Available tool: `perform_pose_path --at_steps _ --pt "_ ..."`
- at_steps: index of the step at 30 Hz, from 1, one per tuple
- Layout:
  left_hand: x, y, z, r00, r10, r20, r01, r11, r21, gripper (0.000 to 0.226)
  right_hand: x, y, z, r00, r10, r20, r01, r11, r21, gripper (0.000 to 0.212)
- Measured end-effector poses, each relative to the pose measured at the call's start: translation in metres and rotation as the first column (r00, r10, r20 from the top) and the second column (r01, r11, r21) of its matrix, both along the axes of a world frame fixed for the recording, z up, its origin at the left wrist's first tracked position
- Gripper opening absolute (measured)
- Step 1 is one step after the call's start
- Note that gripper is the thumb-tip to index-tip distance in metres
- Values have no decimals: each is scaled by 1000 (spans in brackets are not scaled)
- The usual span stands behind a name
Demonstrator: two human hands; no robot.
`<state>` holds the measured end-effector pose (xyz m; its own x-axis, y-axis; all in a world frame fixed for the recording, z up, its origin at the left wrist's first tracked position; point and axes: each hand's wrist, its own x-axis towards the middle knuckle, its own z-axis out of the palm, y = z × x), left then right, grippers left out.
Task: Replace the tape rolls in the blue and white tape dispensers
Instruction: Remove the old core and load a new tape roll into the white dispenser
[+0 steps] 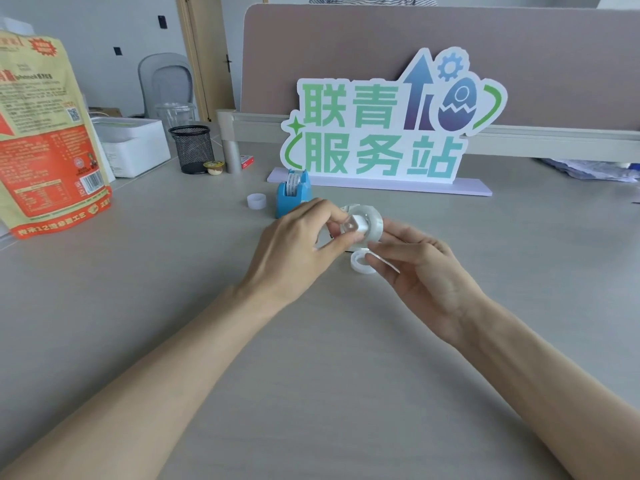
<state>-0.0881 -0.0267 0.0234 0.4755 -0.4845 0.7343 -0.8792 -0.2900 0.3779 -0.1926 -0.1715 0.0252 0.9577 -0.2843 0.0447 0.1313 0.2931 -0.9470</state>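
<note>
Above the middle of the grey desk (173, 271), a clear tape roll (367, 226) is held between both hands. It is pinched by the thumb and fingers of the left hand (298, 244), which are closed over its near side and hub, while its far edge is supported by the fingertips of the right hand (419, 268), whose palm is turned upward and whose fingers are loosely curled. Just below the held roll, a second white ring of tape (362, 263) is seen lying on the desk, touching or nearly touching the right fingers (which of the two cannot be told). Behind the left hand, the blue tape dispenser (292, 194) is stood upright with a roll seated in it, and a small white core (256, 201) is set just to its left. The white dispenser is largely hidden behind the hands.
</note>
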Motion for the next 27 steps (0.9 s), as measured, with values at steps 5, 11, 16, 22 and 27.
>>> perform_pose_path --at_steps 5,11,16,22,27 --pt "-2 -2 -2 1000 5 26 -6 1000 22 23 0 1 -1 1000 -18 26 17 999 36 29" --pt "-1 0 -1 999 18 33 -18 1000 -4 23 1 4 4 1000 -25 6 25 995 97 31" --pt "-3 -3 -2 1000 -26 -8 25 997 -66 29 -1 4 7 1000 -22 3 21 976 218 36" --pt "-6 -3 -2 999 -2 -40 -2 995 -102 28 0 7 2 1000 -5 2 4 987 161 22" --pt "-10 -5 -1 994 -11 -111 -2 992 -123 28 -1 9 6 997 -77 -10 77 990 118 24"
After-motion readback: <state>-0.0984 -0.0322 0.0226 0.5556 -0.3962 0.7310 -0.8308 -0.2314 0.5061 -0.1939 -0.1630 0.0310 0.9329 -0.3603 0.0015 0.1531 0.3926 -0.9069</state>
